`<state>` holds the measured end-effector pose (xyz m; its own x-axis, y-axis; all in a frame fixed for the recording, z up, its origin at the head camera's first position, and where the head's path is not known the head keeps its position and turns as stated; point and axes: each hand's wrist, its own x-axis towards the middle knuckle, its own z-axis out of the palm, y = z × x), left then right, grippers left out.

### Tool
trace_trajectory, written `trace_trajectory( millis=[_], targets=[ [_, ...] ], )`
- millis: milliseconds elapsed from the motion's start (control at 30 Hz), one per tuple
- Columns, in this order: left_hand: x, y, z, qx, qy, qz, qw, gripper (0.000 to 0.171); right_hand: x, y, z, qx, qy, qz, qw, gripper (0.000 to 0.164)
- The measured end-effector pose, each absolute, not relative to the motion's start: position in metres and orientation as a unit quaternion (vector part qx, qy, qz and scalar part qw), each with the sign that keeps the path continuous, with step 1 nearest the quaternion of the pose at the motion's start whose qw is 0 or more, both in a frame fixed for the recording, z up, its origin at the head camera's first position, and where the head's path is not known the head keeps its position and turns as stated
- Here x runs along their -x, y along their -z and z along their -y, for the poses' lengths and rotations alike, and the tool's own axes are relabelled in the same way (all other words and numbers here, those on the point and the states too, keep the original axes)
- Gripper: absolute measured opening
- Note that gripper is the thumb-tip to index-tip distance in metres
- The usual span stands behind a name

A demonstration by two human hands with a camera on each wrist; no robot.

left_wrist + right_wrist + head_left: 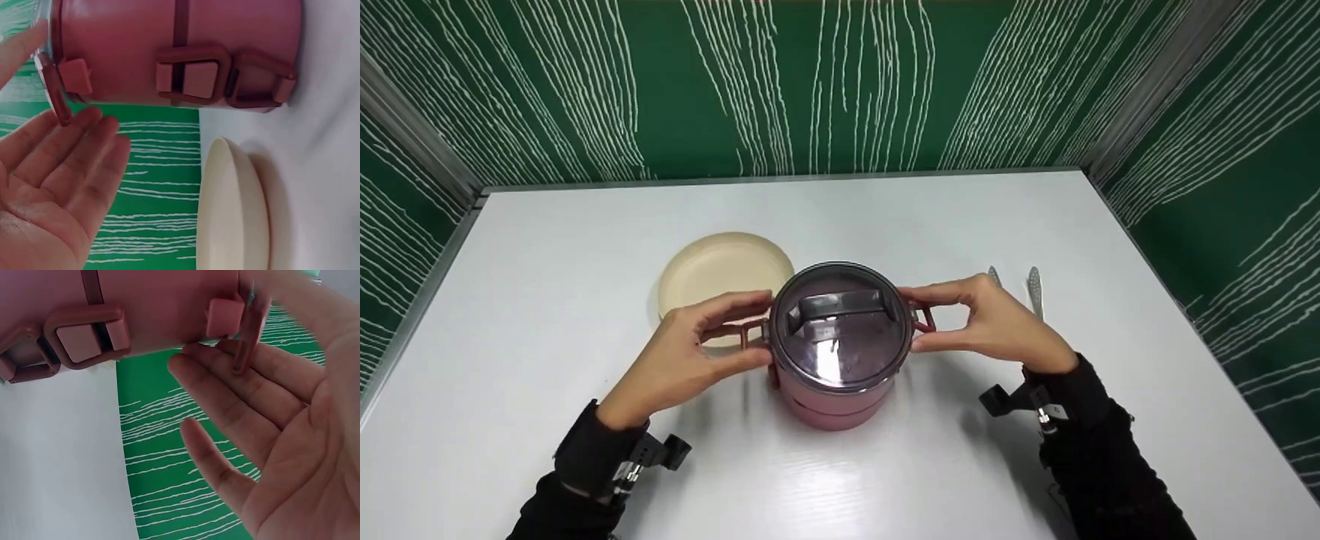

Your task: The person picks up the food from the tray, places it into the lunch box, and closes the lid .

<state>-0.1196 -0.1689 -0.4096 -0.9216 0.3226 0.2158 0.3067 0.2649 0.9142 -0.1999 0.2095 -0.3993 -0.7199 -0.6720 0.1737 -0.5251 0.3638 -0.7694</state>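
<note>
A pink stacked lunch box (834,414) stands upright on the table, topped by a dark see-through lid (851,346) with a raised bar handle. My left hand (682,360) holds the lid's left edge, thumb in front and fingers behind. On the opposite edge, my right hand (997,319) holds the lid in the same way. Between thumb and fingers on each side, a top clasp sticks outward, seen as the left clasp (55,93) and the right clasp (247,343) in the wrist views. Lower latches (199,79) lie against the pink wall.
A cream plate (720,262) lies behind the lunch box to the left, partly covered by my left hand. Two patterned metal cutlery handles (1035,289) show beyond my right hand, their other ends hidden. Green walls with white lines border the white table (885,217).
</note>
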Motion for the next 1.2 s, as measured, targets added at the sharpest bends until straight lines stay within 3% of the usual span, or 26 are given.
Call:
trace_trajectory(
  millis=[167,367,467,633,867,1200],
  targets=[
    [0.118,0.404,0.158,-0.167,-0.554,-0.813,-0.058,0.039,0.197,0.399,-0.201,0.371,0.481,-0.794,0.021,0.044],
    [0.12,0.403,0.126,-0.119,-0.534,-0.831,-0.097,0.049,0.189,0.402,-0.166,0.348,0.529,-0.773,-0.039,0.055],
    [0.124,0.41,0.108,-0.116,-0.526,-0.835,-0.111,0.053,0.185,0.407,-0.147,0.338,0.555,-0.759,-0.043,0.058],
    [0.128,0.42,0.09,-0.097,-0.561,-0.809,-0.147,0.05,0.179,0.417,-0.13,0.301,0.607,-0.734,-0.039,0.047],
    [0.13,0.427,0.079,-0.081,-0.654,-0.736,-0.154,0.046,0.176,0.422,-0.125,0.265,0.68,-0.683,-0.03,0.042],
    [0.129,0.43,0.076,-0.092,-0.657,-0.724,-0.188,0.044,0.174,0.427,-0.119,0.26,0.697,-0.667,-0.034,0.042]
  ],
)
